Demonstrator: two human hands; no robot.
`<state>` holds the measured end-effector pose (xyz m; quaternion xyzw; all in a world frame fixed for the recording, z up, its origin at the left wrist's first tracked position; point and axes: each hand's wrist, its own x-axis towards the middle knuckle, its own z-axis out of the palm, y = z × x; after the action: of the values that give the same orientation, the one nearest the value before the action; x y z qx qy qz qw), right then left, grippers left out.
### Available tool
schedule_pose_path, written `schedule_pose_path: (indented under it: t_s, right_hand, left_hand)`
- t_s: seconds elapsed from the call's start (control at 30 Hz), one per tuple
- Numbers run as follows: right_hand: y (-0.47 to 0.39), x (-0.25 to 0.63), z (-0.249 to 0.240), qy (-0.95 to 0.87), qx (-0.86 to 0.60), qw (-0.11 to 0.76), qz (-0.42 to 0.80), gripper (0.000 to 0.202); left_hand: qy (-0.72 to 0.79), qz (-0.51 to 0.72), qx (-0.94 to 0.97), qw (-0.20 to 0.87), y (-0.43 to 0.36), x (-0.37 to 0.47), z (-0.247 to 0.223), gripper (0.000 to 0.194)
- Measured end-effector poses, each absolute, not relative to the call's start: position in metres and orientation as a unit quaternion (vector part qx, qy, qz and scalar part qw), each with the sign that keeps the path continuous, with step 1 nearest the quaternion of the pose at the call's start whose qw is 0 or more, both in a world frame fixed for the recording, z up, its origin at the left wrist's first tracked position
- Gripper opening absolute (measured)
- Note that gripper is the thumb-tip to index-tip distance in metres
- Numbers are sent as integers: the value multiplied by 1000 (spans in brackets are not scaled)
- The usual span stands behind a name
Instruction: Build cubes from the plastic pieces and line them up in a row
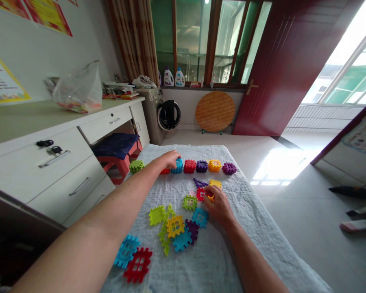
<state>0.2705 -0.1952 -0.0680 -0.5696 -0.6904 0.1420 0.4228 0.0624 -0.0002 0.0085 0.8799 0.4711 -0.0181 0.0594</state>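
Observation:
My left hand (171, 159) reaches to the far row and touches a blue block stack (177, 166); its fingers are bent, and their grip is partly hidden. In that row stand a green stack (136, 166), red (189, 166), dark purple (201, 166), yellow (214, 165) and purple (229, 168) ones. My right hand (216, 201) has its fingers curled over a small orange-yellow piece (211, 198), beside a red piece (200, 193). Nearer lie loose flat pieces: green (190, 202), blue (200, 217), yellow (175, 226) and dark red (138, 265).
A grey-blue cloth (213, 260) covers the table. To the left are a white desk (64, 162) with a plastic bag (79, 89) and a stool (117, 146). Behind stand a washing machine (154, 114), a round wooden board (215, 111) and a red door (280, 65).

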Motion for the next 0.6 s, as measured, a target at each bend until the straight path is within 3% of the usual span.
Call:
schedule_pose_path:
  t_s: [0.13, 0.33, 0.5, 0.6]
  right_hand:
    - [-194, 272, -69, -686, -573, 425, 142, 14]
    - [-194, 272, -69, -690, -568, 427, 139, 14]
    - [-196, 270, -67, -697, -562, 424, 132, 13]
    - [-198, 268, -67, -703, -559, 420, 131, 14]
  left_hand:
    - [465, -23, 883, 65, 1, 63, 7, 60]
    - [459, 74, 885, 38, -15, 53, 4, 88]
    - [403, 137, 905, 31, -79, 21, 17, 67]
    - [387, 78, 915, 88, -134, -13, 25, 57]
